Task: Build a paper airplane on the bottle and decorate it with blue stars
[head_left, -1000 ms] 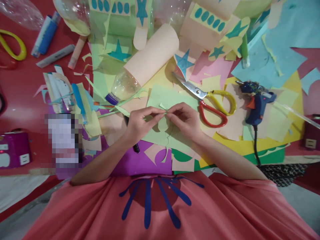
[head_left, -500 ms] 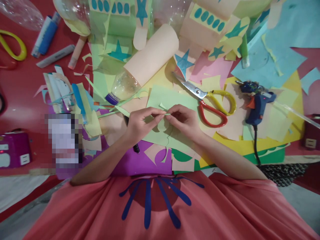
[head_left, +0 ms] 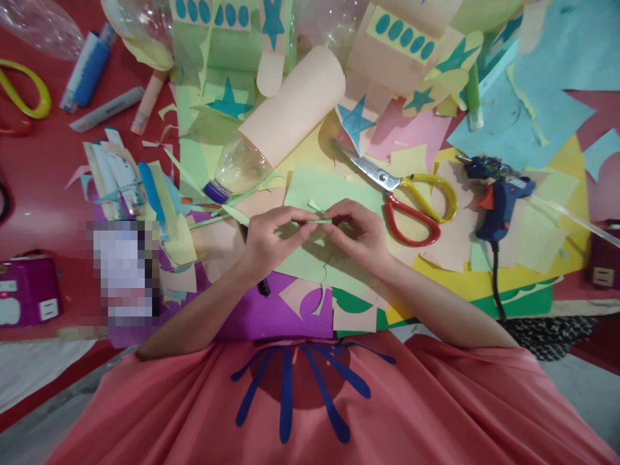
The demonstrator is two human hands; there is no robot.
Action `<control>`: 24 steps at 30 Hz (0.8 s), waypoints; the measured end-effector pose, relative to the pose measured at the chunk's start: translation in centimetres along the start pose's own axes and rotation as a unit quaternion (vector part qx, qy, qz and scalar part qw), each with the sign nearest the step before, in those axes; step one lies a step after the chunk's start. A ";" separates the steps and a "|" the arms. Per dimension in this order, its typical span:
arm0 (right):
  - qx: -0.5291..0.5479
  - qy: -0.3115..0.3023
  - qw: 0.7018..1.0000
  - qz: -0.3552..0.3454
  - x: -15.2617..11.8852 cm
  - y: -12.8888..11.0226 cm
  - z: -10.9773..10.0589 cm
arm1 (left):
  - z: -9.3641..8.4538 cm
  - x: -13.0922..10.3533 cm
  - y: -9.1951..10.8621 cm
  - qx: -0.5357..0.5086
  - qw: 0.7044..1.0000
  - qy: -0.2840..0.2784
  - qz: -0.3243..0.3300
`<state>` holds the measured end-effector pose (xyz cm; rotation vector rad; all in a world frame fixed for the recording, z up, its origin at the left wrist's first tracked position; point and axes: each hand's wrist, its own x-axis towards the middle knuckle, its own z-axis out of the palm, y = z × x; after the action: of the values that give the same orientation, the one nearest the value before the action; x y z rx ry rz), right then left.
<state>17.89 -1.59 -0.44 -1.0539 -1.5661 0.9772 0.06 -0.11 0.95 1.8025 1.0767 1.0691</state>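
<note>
At the frame's centre, the left hand (head_left: 272, 240) and right hand (head_left: 362, 236) pinch opposite ends of a thin green paper strip (head_left: 320, 221). Scissors (head_left: 391, 185) lie right of centre, a glue gun (head_left: 501, 203) nearer the right edge.

The strip (head_left: 320, 221) is pale green, like the paper (head_left: 356, 261). The scissors (head_left: 383, 177) have one red loop (head_left: 414, 243) and one yellow loop (head_left: 454, 205). The glue gun (head_left: 500, 210) is dark blue, its trigger (head_left: 485, 199) orange; the tube (head_left: 296, 106) peach, the cap (head_left: 216, 192) purple, the surface (head_left: 43, 174) red, the shirt (head_left: 194, 400) coral with dark blue streaks (head_left: 286, 400).
</note>
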 end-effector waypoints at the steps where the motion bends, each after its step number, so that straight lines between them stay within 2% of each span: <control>1: -0.001 0.001 1.000 -0.003 0.0 0.0 0.0 | 0.0 0.0 0.0 0.002 1.000 0.000 0.002; 18: -0.016 0.010 0.998 -0.060 0.1 0.1 0.1 | 0.1 -0.1 -0.2 -0.007 0.999 -0.017 -0.034; 24: -0.032 0.009 0.997 -0.069 0.1 0.0 0.2 | 0.0 -0.1 -0.1 0.024 1.000 -0.015 0.005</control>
<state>17.71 -1.48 -0.48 -0.9821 -1.6418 0.8252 -0.03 -0.15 0.87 1.8579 1.0858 1.0257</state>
